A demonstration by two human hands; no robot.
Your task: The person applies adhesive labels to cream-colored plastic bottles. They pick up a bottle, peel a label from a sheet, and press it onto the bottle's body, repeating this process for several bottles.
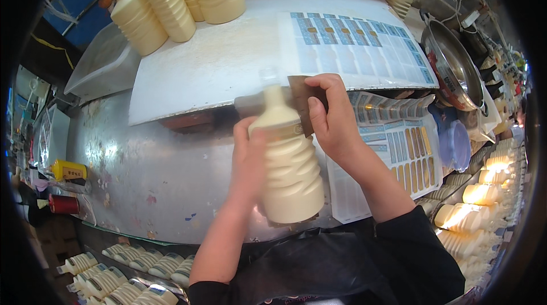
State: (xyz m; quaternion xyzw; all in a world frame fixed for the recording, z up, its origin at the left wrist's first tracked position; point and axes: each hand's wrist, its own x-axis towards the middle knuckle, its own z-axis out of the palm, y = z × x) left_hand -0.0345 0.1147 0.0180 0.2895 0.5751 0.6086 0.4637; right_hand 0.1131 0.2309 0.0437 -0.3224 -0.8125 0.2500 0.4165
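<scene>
A cream-coloured ribbed bottle (290,174) with a clear neck leans in front of me, its top pointing away. My left hand (249,159) is wrapped round its left side, slightly blurred by motion. In my right hand (333,117) a flat brown rectangular piece (300,102) is pinched between thumb and fingers. Its edge lies against the bottle's right shoulder, beside a narrow label band (285,130). Sheets of blue labels (347,34) lie on the white board beyond my hands. Another sheet with gold and blue strips (399,157) is right of the bottle.
Several cream bottles (171,5) stand at the far left of the white board (188,77), by a translucent bin (105,60). A large metal pan (456,60) and a clear tub (456,145) are at right. Rows of bottles (473,208) fill the right side, more (108,282) lower left.
</scene>
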